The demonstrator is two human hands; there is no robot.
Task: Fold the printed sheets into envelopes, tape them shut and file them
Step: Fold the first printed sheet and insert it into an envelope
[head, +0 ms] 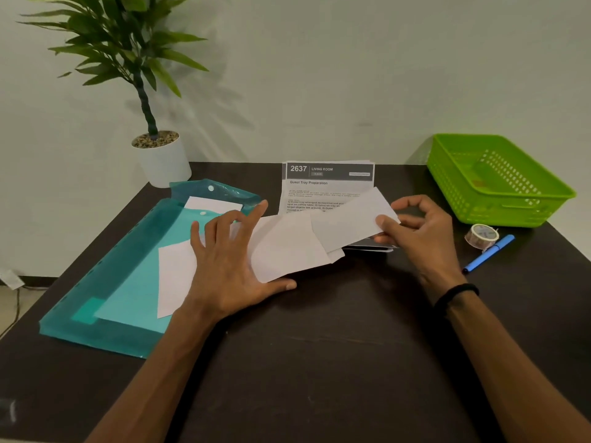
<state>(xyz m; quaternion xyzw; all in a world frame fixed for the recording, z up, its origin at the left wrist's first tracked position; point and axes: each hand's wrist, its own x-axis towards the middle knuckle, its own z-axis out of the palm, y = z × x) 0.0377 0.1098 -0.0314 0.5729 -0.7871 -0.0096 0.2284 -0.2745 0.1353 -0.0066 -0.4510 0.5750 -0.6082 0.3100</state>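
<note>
A white sheet (287, 247) lies partly folded on the dark table (319, 346) in the middle. My left hand (230, 266) rests spread on its left part, fingers straight. My right hand (422, 231) pinches the raised right flap (351, 223) of the sheet between thumb and fingers. Behind it lies a stack of printed sheets (326, 183) headed "2637 Living Room". A teal plastic file folder (128, 270) lies open at the left with white folded papers (174, 276) in it. A roll of patterned tape (482, 235) sits at the right.
A blue pen (489, 254) lies beside the tape. A green plastic basket (499, 180) stands at the back right. A potted plant (160, 155) stands at the back left corner against the wall. The table's left edge runs close to the folder.
</note>
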